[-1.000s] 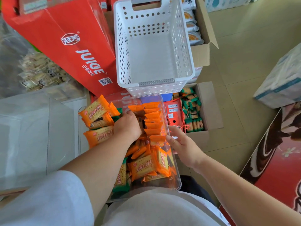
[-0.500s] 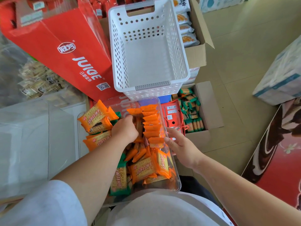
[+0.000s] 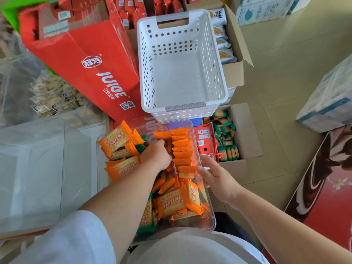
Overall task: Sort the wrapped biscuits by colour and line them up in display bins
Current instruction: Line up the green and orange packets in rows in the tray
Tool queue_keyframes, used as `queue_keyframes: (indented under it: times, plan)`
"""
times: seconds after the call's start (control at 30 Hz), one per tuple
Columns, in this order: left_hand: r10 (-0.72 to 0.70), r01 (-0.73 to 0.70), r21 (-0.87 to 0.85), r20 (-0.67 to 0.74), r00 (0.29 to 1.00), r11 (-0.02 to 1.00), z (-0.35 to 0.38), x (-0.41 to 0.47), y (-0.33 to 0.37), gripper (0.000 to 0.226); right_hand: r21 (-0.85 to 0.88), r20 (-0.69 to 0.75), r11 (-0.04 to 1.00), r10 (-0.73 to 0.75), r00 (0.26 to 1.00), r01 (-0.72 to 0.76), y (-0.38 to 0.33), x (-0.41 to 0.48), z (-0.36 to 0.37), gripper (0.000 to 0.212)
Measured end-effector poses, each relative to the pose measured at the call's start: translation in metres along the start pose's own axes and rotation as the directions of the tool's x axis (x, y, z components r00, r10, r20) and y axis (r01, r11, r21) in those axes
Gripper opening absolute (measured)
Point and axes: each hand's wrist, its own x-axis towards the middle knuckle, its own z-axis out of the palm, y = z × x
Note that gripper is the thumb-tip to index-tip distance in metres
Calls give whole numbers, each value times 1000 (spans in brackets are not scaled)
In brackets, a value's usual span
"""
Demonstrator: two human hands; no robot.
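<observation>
Orange biscuit packets (image 3: 182,149) heaped in clear bin (image 3: 212,216)

Left hand (image 3: 156,155) curled among them, fingertips buried; clamped on one or not, cannot tell. Right hand (image 3: 215,176) loosely straight-fingered against bin's right wall, beside upright row. Beyond, white basket (image 3: 146,73); green packets (image 3: 226,141) in carton (image 3: 245,130).

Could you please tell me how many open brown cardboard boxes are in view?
2. One brown box stands right of the white basket, holding white packs; the other box, nearer, holds green-wrapped biscuits. More may be hidden.
</observation>
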Motion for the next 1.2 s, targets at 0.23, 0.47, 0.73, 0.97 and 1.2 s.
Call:
queue_keyframes:
  times: [0.23,0.47,0.73,0.97,1.2]
  plan:
    - [43,-46,-119,-25,999,992,-15,-8,-13,43,-8,-13,1000,2,1000,-2,4,-1,-1,54]
    - [165,-187,-169,-139,977,968,-32,-19,-22,30,-32,-31,1000,-1,1000,0,3,-2,0,49]
    - [388,-383,62,-175,905,922,-28,-13,-29,31,-69,-52,998,-1,999,-3,1,-3,4,54]
    - [419,-419,23,-42,907,908,-35,-5,-30,62,-123,-79,992,12,997,-21,2,-3,3,51]
    - [392,-392,-228,-47,919,891,-37,-4,-36,57,-328,-178,943,-113,977,49,-4,2,10,46]
